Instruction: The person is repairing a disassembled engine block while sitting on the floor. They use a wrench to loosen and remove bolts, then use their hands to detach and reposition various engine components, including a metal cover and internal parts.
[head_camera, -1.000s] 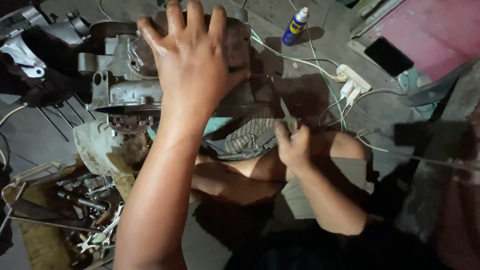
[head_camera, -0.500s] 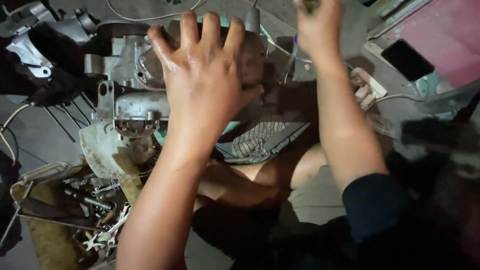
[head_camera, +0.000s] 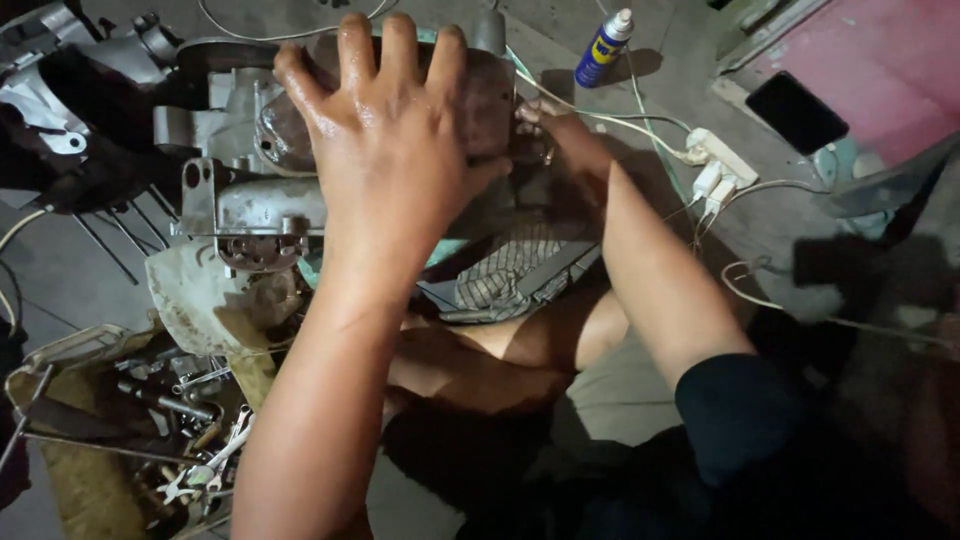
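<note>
At the far left, on the floor (head_camera: 60, 280), lies one metal tray (head_camera: 60, 350) of loose tools; several wrenches (head_camera: 215, 465) show in it, too tangled to count. Above it, at the top left corner, sits one separate grey metal casting (head_camera: 60, 60), partly in shadow.

Next comes one engine block (head_camera: 240, 190), grey and greasy, resting on the floor in front of the person's folded legs. Its long axis runs left to right across the view, and a toothed opening on its lower part faces toward the camera. The left hand (head_camera: 390, 150) lies flat on top of it, fingers spread wide and pressed against the metal, oily and not wrapped around anything.

Just right of the block, one wire grille (head_camera: 510, 275) leans beside the knee. The right hand (head_camera: 550, 125) reaches to the block's right end, touching it there; whether its fingers pinch something I cannot tell, as they are partly hidden.

Further right stand one blue spray can (head_camera: 603, 48) upright, one white power strip (head_camera: 715, 165) with two plugs in it and cables trailing, and one dark phone (head_camera: 795, 110) lying on a pink mat (head_camera: 880, 70).
</note>
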